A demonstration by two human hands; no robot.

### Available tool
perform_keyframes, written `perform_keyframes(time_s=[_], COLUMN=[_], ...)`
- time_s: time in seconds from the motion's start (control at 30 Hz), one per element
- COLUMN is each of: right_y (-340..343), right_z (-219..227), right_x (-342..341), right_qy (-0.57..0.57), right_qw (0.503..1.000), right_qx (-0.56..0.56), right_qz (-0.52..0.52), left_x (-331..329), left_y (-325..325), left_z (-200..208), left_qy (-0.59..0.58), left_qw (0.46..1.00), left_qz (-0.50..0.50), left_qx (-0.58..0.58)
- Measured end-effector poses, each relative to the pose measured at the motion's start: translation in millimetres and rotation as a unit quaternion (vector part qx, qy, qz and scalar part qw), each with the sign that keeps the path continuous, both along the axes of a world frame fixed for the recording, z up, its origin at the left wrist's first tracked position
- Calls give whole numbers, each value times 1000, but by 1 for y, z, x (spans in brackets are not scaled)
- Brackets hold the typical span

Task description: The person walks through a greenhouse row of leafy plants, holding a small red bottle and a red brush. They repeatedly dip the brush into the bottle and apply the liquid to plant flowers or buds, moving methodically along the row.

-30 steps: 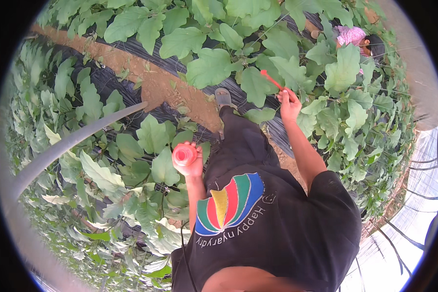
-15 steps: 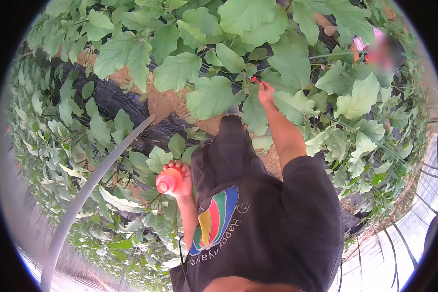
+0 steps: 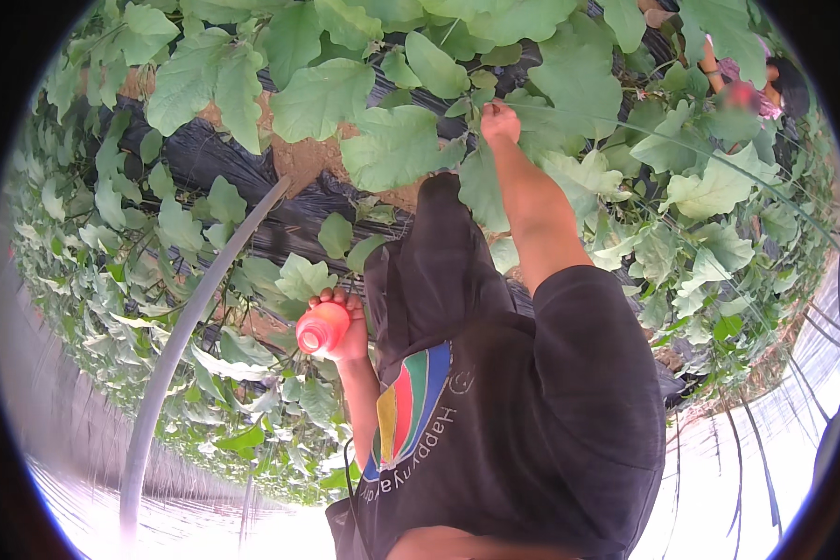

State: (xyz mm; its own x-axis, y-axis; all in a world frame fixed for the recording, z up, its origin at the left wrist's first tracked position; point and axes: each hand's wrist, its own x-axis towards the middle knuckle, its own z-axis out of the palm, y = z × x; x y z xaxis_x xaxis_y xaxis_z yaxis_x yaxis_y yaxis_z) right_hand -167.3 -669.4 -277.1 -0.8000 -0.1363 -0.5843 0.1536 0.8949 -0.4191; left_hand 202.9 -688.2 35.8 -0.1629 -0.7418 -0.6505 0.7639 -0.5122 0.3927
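My left hand [image 3: 350, 331] is wrapped round a small translucent red bottle [image 3: 324, 329] beside my leg; its round, uncapped mouth is turned up toward me. Ahead of me, my right hand [image 3: 500, 122] is stretched out to a leafy plant that looks like eggplant, with its fingers pinched together by the stem and small leaves. What the pinch holds is hidden behind the fingers and foliage. Close to it are a broad green leaf [image 3: 392, 149] on the left and another large leaf [image 3: 579, 79] on the right.
A grey curved pipe [image 3: 191, 322] rises on the left, between the plant rows. Black plastic sheeting [image 3: 205, 154] covers parts of the brown soil [image 3: 303, 161]. Thin green lines [image 3: 719, 154] run through the foliage at right. Another person [image 3: 751, 89] is among the plants, far right.
My right hand has gone deeper into the plant, and the small red tip seen at its fingers is now out of sight. The view has shifted; my left hand keeps the bottle.
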Motion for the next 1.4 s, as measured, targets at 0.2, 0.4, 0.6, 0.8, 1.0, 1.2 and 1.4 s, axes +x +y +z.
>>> perform_keyframes(time_s=[0.2, 0.4, 0.6, 0.8, 1.0, 1.2, 1.4], right_y=[-7, 3, 1, 16, 7, 35, 95], right_z=[23, 18, 2, -12, 11, 39, 26], right_x=[-3, -8, 0, -3, 6, 16, 23], right_qy=[8, -1, -10, -9, -23, 49, 119], right_qw=[997, 998, 996, 997, 981, 976, 910], right_qx=[-51, 35, -62, -16, -124, -129, -323], right_qz=[-52, -51, -59, -81, -144, -167, -229], left_x=[-1, -6, -3, -2, 7, 16, 26], left_y=[0, 0, 1, -1, -2, -3, -23], left_z=[-2, 2, 2, 2, 3, 0, -23], left_qy=[2, 4, 9, 14, 29, 54, 95], left_qw=[1000, 1000, 1000, 1000, 999, 998, 995], left_qz=[12, 6, 9, 2, -6, -1, -12], left_qx=[-4, -7, -12, -19, -37, -24, 17])
